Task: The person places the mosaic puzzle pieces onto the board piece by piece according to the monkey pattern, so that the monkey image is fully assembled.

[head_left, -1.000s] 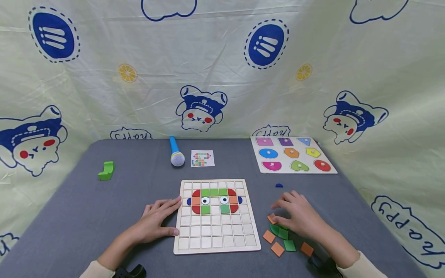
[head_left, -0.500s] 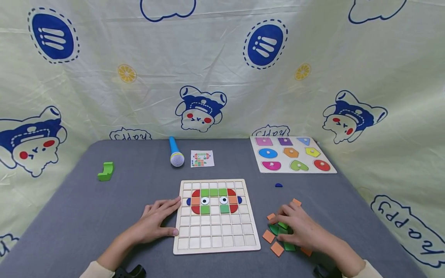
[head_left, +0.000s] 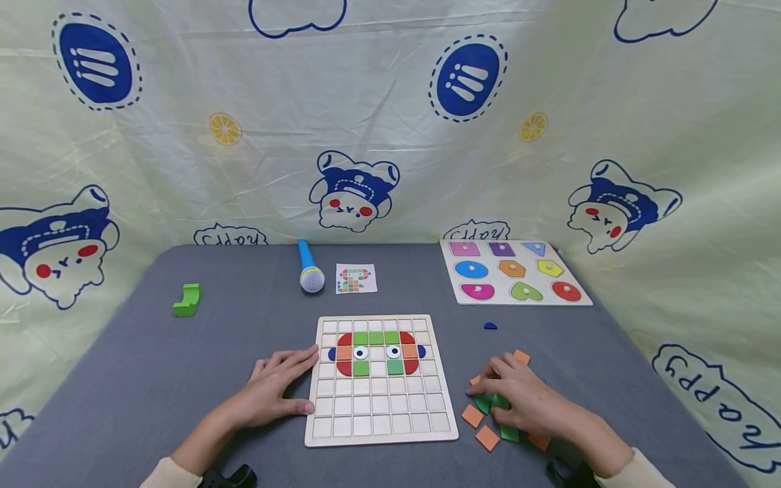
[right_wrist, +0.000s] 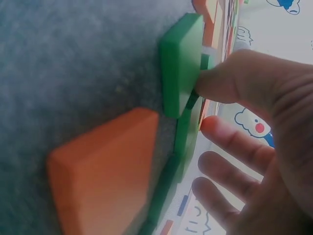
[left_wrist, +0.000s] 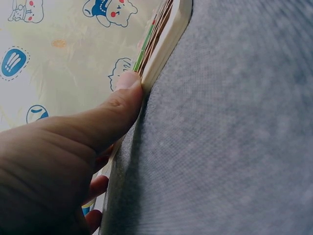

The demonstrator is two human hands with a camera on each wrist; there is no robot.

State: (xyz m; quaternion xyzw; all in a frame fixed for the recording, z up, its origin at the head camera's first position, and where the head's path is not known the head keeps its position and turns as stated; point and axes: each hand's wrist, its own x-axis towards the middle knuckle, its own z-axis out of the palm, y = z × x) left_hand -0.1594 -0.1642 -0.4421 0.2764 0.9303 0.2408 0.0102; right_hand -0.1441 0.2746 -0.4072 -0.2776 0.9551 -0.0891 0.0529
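My left hand (head_left: 274, 386) rests along the left edge of a white gridded puzzle board (head_left: 375, 407), its thumb and fingers touching the rim. In the left wrist view the thumb (left_wrist: 120, 100) presses on the board's side. Coloured tiles on the board make a face-like pattern with two eye pieces. To the right of it, my right hand (head_left: 525, 396) is over a small pile of green tiles (head_left: 509, 433) and orange tiles (head_left: 487, 438). The right wrist view has the thumb (right_wrist: 220, 83) touching green tiles (right_wrist: 181, 63), the visible fingers apart from it. The palm covers part of the pile.
A blue half-round tile (head_left: 491, 326) lies above the pile. Farther back are a shape puzzle (head_left: 586, 298), a pattern card (head_left: 356, 278) and a blue toy microphone (head_left: 310, 271). A green curved block (head_left: 188, 300) sits at the left.
My right hand has shifted toward me over the green tiles, and an orange tile now shows beyond its fingers. The left hand stays at the board.
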